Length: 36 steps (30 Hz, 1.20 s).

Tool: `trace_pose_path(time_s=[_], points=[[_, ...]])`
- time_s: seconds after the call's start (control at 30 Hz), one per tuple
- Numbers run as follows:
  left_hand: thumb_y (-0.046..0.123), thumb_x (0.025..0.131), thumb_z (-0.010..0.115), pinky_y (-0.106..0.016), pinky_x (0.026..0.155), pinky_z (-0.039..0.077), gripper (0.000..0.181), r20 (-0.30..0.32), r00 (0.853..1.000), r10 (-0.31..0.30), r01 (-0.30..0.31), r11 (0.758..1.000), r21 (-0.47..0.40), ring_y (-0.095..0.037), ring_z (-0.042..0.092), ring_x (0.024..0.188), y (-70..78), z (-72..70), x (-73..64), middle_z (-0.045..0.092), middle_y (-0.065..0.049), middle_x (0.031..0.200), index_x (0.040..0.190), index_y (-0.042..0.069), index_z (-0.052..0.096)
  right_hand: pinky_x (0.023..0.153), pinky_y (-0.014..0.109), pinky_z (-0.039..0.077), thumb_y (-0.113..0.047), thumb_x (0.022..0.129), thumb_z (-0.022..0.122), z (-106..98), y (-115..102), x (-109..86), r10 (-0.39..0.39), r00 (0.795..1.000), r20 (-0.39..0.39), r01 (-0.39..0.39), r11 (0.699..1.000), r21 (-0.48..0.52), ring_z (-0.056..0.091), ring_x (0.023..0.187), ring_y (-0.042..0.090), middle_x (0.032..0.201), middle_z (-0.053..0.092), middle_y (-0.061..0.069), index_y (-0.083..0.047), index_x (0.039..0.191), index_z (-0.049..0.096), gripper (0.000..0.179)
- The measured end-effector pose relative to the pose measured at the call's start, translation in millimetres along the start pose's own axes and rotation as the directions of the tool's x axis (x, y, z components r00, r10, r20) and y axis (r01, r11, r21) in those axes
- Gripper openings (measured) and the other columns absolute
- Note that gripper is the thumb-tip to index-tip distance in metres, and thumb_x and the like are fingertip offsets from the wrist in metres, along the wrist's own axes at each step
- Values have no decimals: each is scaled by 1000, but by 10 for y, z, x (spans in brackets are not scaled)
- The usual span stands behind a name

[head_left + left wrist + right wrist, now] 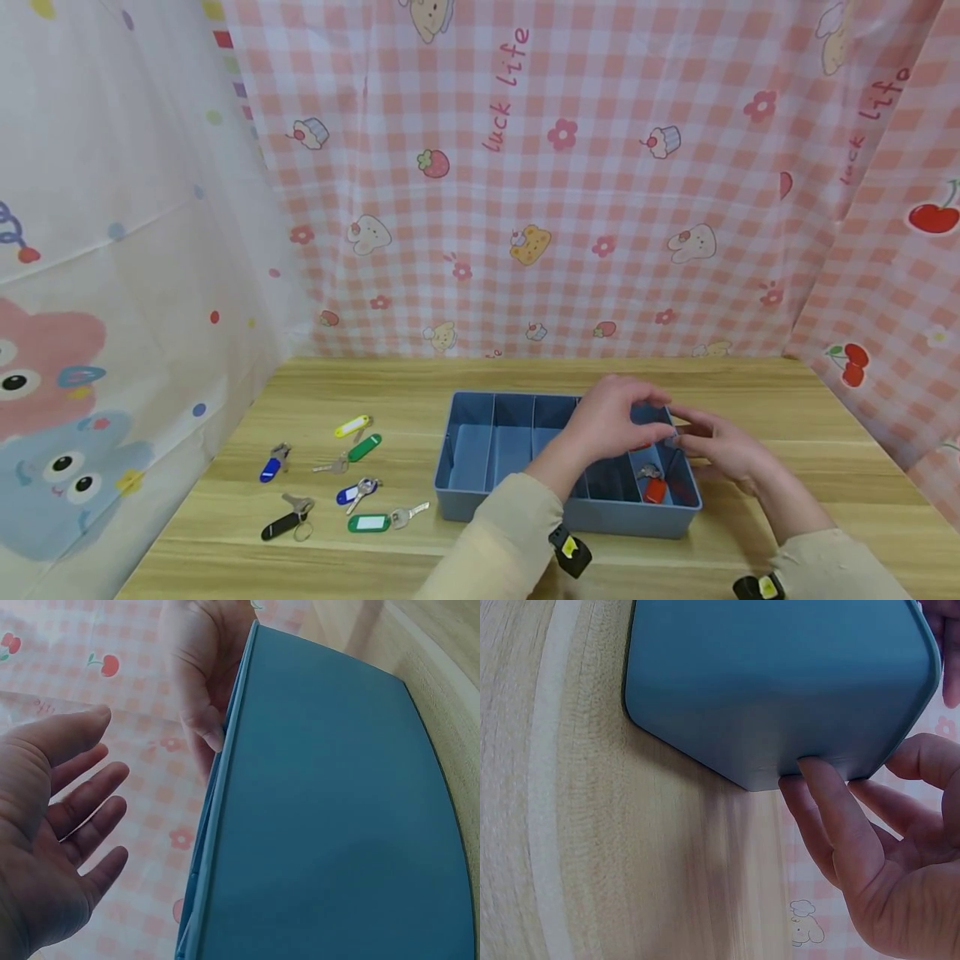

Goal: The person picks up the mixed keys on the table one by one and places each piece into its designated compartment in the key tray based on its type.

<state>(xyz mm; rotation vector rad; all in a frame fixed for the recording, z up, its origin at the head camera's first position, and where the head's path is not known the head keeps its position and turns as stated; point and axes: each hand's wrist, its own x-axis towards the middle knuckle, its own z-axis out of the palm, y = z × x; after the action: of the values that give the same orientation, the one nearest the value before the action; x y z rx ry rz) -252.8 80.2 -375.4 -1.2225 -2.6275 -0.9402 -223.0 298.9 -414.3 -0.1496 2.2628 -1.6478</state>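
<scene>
A blue divided box point(630, 518) sits on the wooden table. In its right-hand compartment lies a key with a red tag point(655, 490), and a bit of red shows further back, partly covered by the left hand. My left hand point(611, 417) hovers over the right part of the box, its fingers loosely extended and holding nothing in the left wrist view. At the box's right end, my right hand point(716, 442) pinches the wall: the thumb hooks over the rim, while the fingertips point(814, 769) press the outside in the right wrist view.
Left of the box lie several tagged keys: a yellow tag point(352, 427), green tags point(365, 448) point(369, 523), blue tags point(270, 468) point(347, 495) and a black tag point(281, 526). Patterned cloth point(525, 192) hangs behind and along both sides of the table.
</scene>
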Motion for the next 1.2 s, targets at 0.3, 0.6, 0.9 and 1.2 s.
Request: trace_pose_path(time_s=[0.3,0.6,0.9,1.2], points=[[41,93,68,-21,104,36,43,12,998,60,-60,998,19,-1,55,114,38,-87,-90,66,10,121,129,19,66,87,51,53,-12,103,50,-9,0,9,8,1000,0,-8,1000,-25,50,120,46,144,22,46,12,152,10,67],[43,94,68,-29,109,34,47,39,997,61,-61,998,-6,-4,51,124,47,-169,-197,62,9,129,134,19,61,87,50,53,-9,103,48,-5,-16,-1,11,1000,-1,-12,1000,-28,53,118,40,144,24,45,11,152,10,65],[42,93,69,-34,111,32,51,22,996,81,-81,997,-11,-7,49,127,64,-228,-307,61,8,132,137,19,59,86,50,54,-9,101,50,28,-24,-21,4,1000,-7,-4,1000,-10,57,113,38,143,27,45,11,152,13,66],[42,91,71,-39,109,34,52,15,997,77,-77,997,-6,-9,48,128,51,-357,-437,60,9,133,137,20,59,85,49,54,-10,101,52,39,-23,-7,-2,1000,-4,2,1000,13,60,110,36,142,32,44,10,153,13,68]])
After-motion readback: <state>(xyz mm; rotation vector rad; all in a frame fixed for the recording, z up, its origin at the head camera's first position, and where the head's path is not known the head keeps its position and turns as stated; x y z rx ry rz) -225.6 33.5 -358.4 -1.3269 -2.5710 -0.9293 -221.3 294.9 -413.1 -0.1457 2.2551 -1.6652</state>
